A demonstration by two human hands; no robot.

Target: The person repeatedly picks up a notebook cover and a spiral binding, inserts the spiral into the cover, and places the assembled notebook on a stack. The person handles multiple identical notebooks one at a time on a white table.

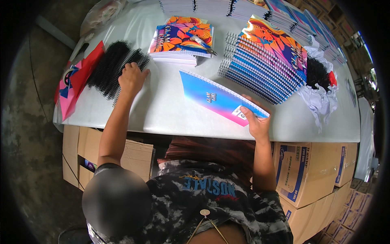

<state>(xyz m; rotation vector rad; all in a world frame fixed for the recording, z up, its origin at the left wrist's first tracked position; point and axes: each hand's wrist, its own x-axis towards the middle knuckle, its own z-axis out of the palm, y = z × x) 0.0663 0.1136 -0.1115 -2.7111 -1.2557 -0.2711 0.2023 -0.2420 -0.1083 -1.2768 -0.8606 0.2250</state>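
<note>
Bench (160, 112): pale covered top, carrying all the paper goods.
Book (205, 92): one, blue to pink cover, in the right hand above the near middle of the bench; tilted, notched pale edge on the side away from the person.
Right hand (258, 124): closed on the book's right end, thumb on the cover, fingers behind.
Left hand (133, 78): partly curled, set down on the right part of the coils; fingertips are lost against the black, so whether it has hold of one cannot be told.
Coils (106, 71): black, a loose pile, left side of bench.
Red sheet (92, 59): red and pink, just left of the coils.
Low stack (174, 60): bright orange cover uppermost, beyond the book.
Tool (191, 49): blue-handled, lying on the low stack.
Tall stack (266, 67): books with coils along their edges, right of the low stack.
Pale wrap (319, 103): crumpled, beside the tall stack, near a dark heap (317, 73).
Far stacks (243, 12): several, along the back.
Boxes (310, 173): brown card, below bench level.
</note>
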